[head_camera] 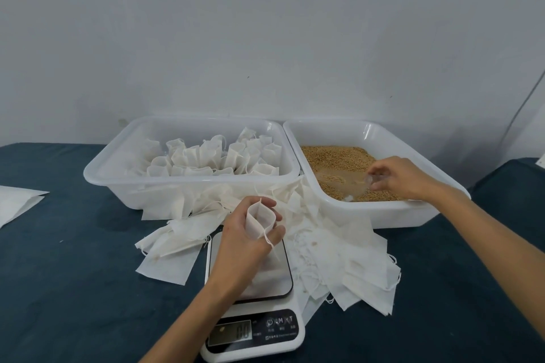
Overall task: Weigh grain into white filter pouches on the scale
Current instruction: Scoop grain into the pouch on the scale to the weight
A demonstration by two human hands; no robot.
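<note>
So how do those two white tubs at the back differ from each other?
The left tub holds white filter pouches, standing and bunched together; the right tub holds loose golden grain. No hand is in the left tub, while the right hand reaches into the right tub with a small clear scoop. Both are white, rectangular plastic tubs, side by side on the dark blue cloth.

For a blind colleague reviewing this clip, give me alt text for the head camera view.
A left hand holds an open white pouch above a scale reading zero, while the right hand dips a clear scoop into a tub of grain. Another tub holds filled pouches.
</note>
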